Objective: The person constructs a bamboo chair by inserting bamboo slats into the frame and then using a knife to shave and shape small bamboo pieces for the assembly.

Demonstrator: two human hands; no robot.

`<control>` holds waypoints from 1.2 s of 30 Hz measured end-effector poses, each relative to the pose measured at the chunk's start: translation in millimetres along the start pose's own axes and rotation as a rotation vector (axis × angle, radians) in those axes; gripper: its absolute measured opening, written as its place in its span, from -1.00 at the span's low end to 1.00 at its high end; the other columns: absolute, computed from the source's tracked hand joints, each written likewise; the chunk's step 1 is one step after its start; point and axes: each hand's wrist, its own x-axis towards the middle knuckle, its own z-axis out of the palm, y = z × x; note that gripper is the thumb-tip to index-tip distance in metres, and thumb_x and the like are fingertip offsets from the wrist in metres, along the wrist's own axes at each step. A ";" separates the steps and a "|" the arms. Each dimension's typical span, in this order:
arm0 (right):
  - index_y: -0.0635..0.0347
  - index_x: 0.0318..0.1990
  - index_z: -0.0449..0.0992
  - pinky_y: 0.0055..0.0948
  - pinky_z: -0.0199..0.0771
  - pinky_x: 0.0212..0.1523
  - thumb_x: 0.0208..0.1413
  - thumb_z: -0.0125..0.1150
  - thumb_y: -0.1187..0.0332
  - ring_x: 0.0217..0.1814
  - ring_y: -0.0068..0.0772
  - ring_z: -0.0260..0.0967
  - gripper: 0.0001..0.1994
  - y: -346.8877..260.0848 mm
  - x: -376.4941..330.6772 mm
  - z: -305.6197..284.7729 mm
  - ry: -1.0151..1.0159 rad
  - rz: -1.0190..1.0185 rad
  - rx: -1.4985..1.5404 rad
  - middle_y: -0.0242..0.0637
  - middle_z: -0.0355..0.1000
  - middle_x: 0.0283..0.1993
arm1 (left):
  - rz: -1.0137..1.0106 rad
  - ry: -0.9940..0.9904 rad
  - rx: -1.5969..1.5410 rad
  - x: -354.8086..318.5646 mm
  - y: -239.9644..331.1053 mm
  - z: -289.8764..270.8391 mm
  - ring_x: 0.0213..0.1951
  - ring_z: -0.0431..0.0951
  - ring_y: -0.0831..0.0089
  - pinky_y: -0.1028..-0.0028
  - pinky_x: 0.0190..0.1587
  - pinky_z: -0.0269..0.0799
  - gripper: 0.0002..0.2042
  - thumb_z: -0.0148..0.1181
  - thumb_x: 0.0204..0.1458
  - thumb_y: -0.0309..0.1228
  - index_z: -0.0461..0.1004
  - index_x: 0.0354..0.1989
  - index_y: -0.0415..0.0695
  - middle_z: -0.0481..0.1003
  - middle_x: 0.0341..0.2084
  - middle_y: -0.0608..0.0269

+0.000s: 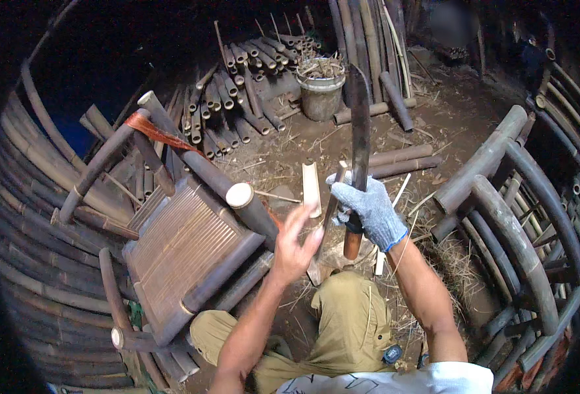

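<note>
My right hand [368, 209], in a grey knit glove with a blue cuff, is closed around a machete [360, 125]. Its long dark blade points up and away, and its wooden handle shows below the glove. A narrow bamboo strip [331, 209] stands against the glove's thumb side, between my two hands. My bare left hand [296, 246] is just left of that strip, slightly blurred, fingers stretched upward and apart. Beyond its fingertips a split bamboo piece [311, 187] shows its pale hollow inside; whether the fingers touch it I cannot tell.
At my left stands a bamboo chair [185, 243] with a slatted seat and an orange tie. More bamboo frames [513, 223] stand at right. Cut bamboo tubes [227, 98] are piled at the back beside a bucket [321, 98] of scraps. Poles [401, 161] and shavings lie on the dirt floor.
</note>
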 end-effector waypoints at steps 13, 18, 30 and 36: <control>0.26 -0.20 0.54 -0.50 0.40 -0.55 0.09 0.31 0.25 -0.51 -0.66 0.34 -0.74 83.4 -6.3 -74.1 0.041 0.138 -0.346 -0.41 0.45 -0.45 | -0.073 -0.162 -0.071 57.0 -34.9 80.7 -0.19 0.59 0.52 0.49 -0.09 0.53 -0.74 0.33 0.06 -0.50 0.50 -0.07 -0.26 0.58 -0.25 0.23; 0.25 -0.09 0.42 -0.48 0.57 -0.47 0.14 0.28 0.31 -0.48 -0.54 0.42 -0.73 88.1 -33.5 -112.2 0.108 0.456 -0.104 -0.35 0.44 -0.42 | -0.303 -0.090 -0.318 36.0 -82.4 96.7 -0.13 0.59 0.51 0.52 -0.05 0.56 -0.76 0.30 0.06 -0.62 0.44 -0.11 -0.26 0.53 -0.20 0.25; 0.20 0.26 0.28 -0.24 0.52 -0.23 0.26 0.08 0.34 -0.26 -0.22 0.50 -0.56 99.6 -112.8 -92.3 0.183 0.379 -0.608 -0.15 0.45 -0.26 | -0.395 -0.026 -0.350 -21.7 -105.3 123.1 -0.04 0.60 0.40 0.46 0.01 0.57 -0.73 0.32 -0.01 -0.66 0.42 -0.15 -0.24 0.55 -0.16 0.15; 0.19 0.08 0.41 0.01 0.45 -0.13 0.28 0.03 0.29 -0.07 0.30 0.41 -0.71 89.9 -97.9 -76.1 -0.014 0.320 -0.715 0.13 0.44 -0.10 | -0.394 -0.166 -0.233 -30.4 -93.8 117.6 -0.03 0.57 0.42 0.44 0.05 0.53 -0.67 0.38 -0.05 -0.65 0.40 -0.14 -0.21 0.53 -0.14 0.17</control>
